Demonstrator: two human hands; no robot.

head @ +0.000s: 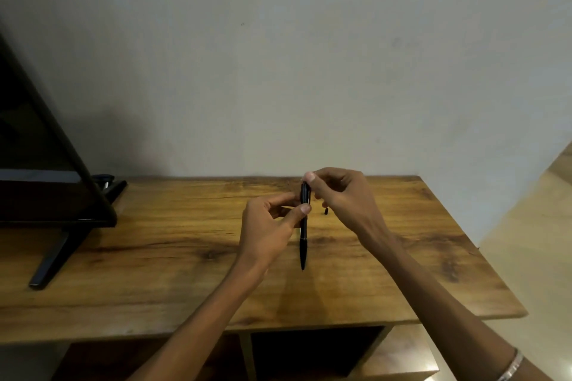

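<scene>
A black pen [303, 244] hangs upright above the wooden tabletop [173, 263], tip pointing toward me. My left hand [268, 232] pinches its middle between thumb and fingers. My right hand [340, 195] pinches the pen's top end with thumb and forefinger. A small dark piece [326, 211] shows just under my right hand; whether it lies on the table or is held I cannot tell.
A black flat screen [40, 176] on a slanted foot [52, 260] fills the left of the table. A plain wall rises right behind the tabletop. Open shelf compartments [312, 349] lie under the front edge. Pale floor shows on the right.
</scene>
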